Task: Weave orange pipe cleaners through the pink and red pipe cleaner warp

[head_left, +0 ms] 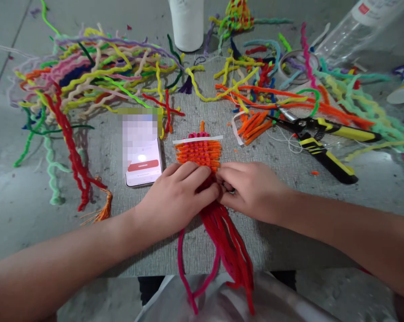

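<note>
An orange and magenta woven piece (198, 152) made of fuzzy stems lies flat at the middle of the table, with a thin white strip (202, 139) across its top. Long red and magenta stems (227, 237) trail from it over the table's front edge. My left hand (183, 192) presses on its lower part, fingers curled over the stems. At the right edge of the weave, my right hand (249, 188) has thumb and fingers pinched together; what lies between the fingertips is too small to make out.
A lit phone (143, 165) lies left of the weave. Yellow-black pliers (319, 134) rest at the right. Coloured stems (104, 71) are heaped at the back left. A white bottle (187, 27) and a clear bottle (349, 36) stand or lie behind.
</note>
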Demonstrator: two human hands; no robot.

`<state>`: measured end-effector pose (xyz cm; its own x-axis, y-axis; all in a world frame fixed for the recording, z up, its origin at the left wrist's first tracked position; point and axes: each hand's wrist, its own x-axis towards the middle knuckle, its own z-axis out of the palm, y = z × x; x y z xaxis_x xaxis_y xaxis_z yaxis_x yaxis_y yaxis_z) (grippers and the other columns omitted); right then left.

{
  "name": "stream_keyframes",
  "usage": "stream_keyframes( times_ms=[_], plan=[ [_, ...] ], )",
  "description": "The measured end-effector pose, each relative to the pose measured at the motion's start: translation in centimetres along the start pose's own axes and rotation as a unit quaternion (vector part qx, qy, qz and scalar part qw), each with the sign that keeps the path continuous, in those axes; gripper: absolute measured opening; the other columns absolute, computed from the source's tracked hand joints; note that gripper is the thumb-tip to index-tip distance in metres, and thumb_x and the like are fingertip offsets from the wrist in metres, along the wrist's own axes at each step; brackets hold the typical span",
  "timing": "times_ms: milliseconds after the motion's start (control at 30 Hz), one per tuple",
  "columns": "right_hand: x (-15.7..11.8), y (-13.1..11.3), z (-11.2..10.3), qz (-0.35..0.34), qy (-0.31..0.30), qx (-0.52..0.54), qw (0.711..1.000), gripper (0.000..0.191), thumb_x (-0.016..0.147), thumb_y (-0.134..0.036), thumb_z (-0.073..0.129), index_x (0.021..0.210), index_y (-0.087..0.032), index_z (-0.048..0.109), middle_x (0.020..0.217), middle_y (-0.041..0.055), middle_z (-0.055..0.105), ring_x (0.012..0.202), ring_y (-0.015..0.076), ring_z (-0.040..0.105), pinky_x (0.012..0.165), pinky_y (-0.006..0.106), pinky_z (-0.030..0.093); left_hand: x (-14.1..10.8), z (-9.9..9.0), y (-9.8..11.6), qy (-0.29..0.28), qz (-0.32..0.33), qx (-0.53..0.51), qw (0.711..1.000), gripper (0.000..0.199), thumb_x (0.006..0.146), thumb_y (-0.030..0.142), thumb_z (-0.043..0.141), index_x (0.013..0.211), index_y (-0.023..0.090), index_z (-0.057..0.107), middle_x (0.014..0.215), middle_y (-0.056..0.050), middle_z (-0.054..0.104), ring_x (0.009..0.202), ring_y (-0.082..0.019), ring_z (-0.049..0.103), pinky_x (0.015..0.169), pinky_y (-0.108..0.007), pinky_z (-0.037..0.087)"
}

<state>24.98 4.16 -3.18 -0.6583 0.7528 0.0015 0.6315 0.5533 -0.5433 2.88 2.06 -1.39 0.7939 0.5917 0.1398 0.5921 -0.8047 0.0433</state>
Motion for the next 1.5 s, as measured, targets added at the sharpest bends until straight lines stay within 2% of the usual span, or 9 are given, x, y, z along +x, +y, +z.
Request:
stream_keyframes(
  times_ms=[167,333,433,533,667,800,933,1100,1500],
  plan=[
    [0.0,-0.1,-0.1,-0.003,-0.018,-0.035,0.999,0.010,0.088,-0.025,0.059,0.082,-0.018,0.055,0.077,0.0032,0.058,0.063,0.0135,0.043,0.059,0.030,0.023,0.1,0.3,0.1,0.012,0.002,0.014,1.000,0.015,0.104,0.022,0.052,0.105,0.021,0.067,0.111,-0.008,0.070,0.094,-0.027,0.063,0.077,-0.040,0.056],
    [0.0,0.7,-0.3,-0.029,0.008,0.033,0.999,0.008,0.084,-0.019,0.057,0.077,-0.019,0.056,0.071,-0.0006,0.055,0.064,0.0125,0.045,0.062,0.028,0.030,-0.6,0.2,-0.1,0.061,0.008,0.017,0.998,0.022,0.106,0.017,0.046,0.111,0.017,0.068,0.111,-0.009,0.070,0.095,-0.024,0.065,0.079,-0.036,0.058],
    [0.1,1.1,-0.5,-0.044,0.022,0.079,0.996,0.006,0.082,-0.017,0.060,0.076,-0.019,0.058,0.070,-0.0024,0.054,0.063,0.0113,0.047,0.062,0.026,0.033,-1.7,-0.5,-0.1,0.086,-0.044,0.026,0.995,0.022,0.103,0.013,0.048,0.115,0.013,0.066,0.112,-0.012,0.068,0.095,-0.024,0.064,0.080,-0.036,0.059],
    [0.1,1.2,-0.5,-0.057,0.043,0.109,0.991,0.007,0.082,-0.016,0.061,0.076,-0.019,0.059,0.069,-0.0035,0.053,0.062,0.0102,0.046,0.062,0.025,0.034,-2.8,-1.3,0.1,0.043,-0.112,0.026,0.992,0.016,0.100,0.014,0.050,0.103,0.013,0.067,0.098,-0.010,0.066,0.085,-0.024,0.064,0.072,-0.037,0.058],
    [-0.1,1.3,-0.2,-0.085,0.052,0.102,0.990,0.010,0.088,-0.018,0.059,0.078,-0.019,0.061,0.072,-0.0018,0.055,0.066,0.0114,0.049,0.064,0.025,0.035,-3.4,-1.7,0.5,-0.021,-0.121,0.000,0.992,0.017,0.099,0.017,0.048,0.096,0.015,0.065,0.090,-0.008,0.064,0.076,-0.023,0.064,0.060,-0.035,0.055],
    [-0.2,1.3,0.0,-0.088,0.028,0.058,0.994,0.015,0.094,-0.021,0.055,0.082,-0.018,0.063,0.079,0.0011,0.060,0.072,0.0135,0.053,0.066,0.027,0.035,-2.9,-1.6,0.7,-0.050,-0.126,-0.012,0.991,0.016,0.097,0.016,0.049,0.094,0.016,0.065,0.092,-0.008,0.066,0.078,-0.024,0.066,0.061,-0.035,0.055],
    [-0.1,1.2,-0.2,-0.082,0.016,0.036,0.996,0.019,0.097,-0.024,0.053,0.084,-0.017,0.064,0.080,0.0021,0.061,0.073,0.0143,0.053,0.067,0.028,0.034,-2.3,-1.4,0.7,-0.052,-0.150,-0.031,0.987,0.016,0.096,0.012,0.053,0.100,0.015,0.068,0.096,-0.008,0.068,0.082,-0.024,0.068,0.066,-0.036,0.057],
    [0.0,1.2,-0.6,-0.081,-0.006,0.016,0.997,0.019,0.098,-0.025,0.052,0.086,-0.017,0.064,0.082,0.0028,0.060,0.075,0.0156,0.053,0.069,0.029,0.033,-2.3,-1.3,0.6,-0.045,-0.131,-0.013,0.990,0.021,0.099,0.012,0.050,0.106,0.014,0.069,0.098,-0.009,0.069,0.088,-0.024,0.067,0.075,-0.036,0.057],
    [0.0,0.5,-0.7,-0.055,-0.015,-0.034,0.998,0.013,0.093,-0.021,0.054,0.083,-0.017,0.061,0.080,0.0022,0.058,0.073,0.0155,0.051,0.067,0.030,0.031,-2.3,-0.9,0.1,-0.021,-0.162,0.000,0.987,0.016,0.095,0.015,0.055,0.101,0.017,0.069,0.095,-0.008,0.071,0.086,-0.023,0.067,0.072,-0.035,0.055]
  ],
)
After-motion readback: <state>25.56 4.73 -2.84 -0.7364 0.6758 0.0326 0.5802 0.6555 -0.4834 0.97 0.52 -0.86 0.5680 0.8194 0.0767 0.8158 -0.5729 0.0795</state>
